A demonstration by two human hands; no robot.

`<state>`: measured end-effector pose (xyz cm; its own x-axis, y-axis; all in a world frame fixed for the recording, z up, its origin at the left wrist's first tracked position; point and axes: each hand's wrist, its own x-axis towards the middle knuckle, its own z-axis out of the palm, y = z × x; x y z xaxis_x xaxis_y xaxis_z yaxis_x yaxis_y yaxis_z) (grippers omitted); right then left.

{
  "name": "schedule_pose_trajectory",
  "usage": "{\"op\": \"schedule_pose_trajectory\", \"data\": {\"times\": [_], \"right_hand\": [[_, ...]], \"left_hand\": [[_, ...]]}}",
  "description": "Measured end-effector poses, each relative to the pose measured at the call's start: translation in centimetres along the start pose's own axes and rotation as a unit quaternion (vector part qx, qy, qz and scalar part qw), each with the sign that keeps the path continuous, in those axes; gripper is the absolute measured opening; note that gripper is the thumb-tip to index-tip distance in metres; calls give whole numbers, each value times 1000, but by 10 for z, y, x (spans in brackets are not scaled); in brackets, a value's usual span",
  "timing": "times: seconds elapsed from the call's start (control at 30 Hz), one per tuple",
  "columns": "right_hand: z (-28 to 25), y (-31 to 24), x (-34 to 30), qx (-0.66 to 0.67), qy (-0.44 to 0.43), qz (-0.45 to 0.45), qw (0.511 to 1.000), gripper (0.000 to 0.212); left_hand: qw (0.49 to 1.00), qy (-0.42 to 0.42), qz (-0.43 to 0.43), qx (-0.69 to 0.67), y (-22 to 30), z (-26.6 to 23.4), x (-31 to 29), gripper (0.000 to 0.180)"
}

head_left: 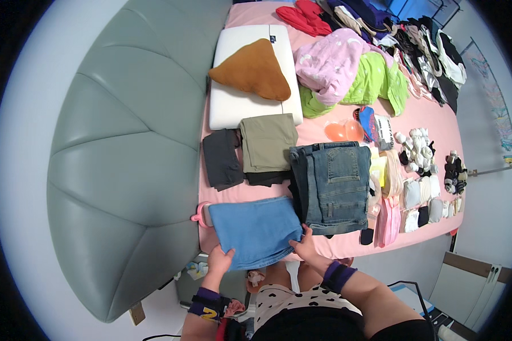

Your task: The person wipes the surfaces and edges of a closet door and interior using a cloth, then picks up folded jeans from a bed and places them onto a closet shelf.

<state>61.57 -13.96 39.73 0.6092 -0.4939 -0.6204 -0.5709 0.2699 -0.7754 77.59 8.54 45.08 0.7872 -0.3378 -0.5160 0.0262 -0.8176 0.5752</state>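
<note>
A folded blue denim garment [256, 230] lies flat at the near edge of the bed. My left hand [220, 260] grips its near left corner, thumb on top. At its right side, my right hand [305, 245] pinches the edge near the right corner. The fingers under the cloth are hidden on both hands. Just right of it is a stack of folded jeans [338, 187]. Beyond it lie folded khaki trousers [267, 142] and a folded dark grey garment [222, 159]. A pink-handled object [199, 215] sticks out at its left, partly hidden.
A white pillow [227, 113] with a brown cushion [256, 71] rests beside the grey padded headboard [125, 131]. Pink and green clothing [330, 68] is heaped farther off. Rolled socks [421, 150] and folded pink pieces [388, 221] lie at the right on the pink sheet [438, 122].
</note>
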Motion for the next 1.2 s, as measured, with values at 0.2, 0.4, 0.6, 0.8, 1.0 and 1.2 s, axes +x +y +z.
{"op": "schedule_pose_trajectory", "data": {"times": [0.2,0.4,0.6,0.8,1.0,1.2], "right_hand": [[-46,-33,-28,50,-149,142,977,62],[-49,-73,-44,-4,-241,170,956,62],[-31,-106,-61,-26,-349,75,934,59],[17,-115,-86,-138,-546,-54,825,64],[79,-132,-127,-201,-697,-144,674,65],[137,-116,-209,-230,-782,-257,520,65]], "left_hand": [[995,-33,-71,67,43,-18,-86,35],[986,-1,-159,53,38,-13,-139,38],[978,103,-181,-16,55,-18,-202,38],[943,193,-263,-59,19,0,-284,38],[874,330,-320,-157,21,17,-397,39],[764,447,-418,-203,34,69,-512,40]]}}
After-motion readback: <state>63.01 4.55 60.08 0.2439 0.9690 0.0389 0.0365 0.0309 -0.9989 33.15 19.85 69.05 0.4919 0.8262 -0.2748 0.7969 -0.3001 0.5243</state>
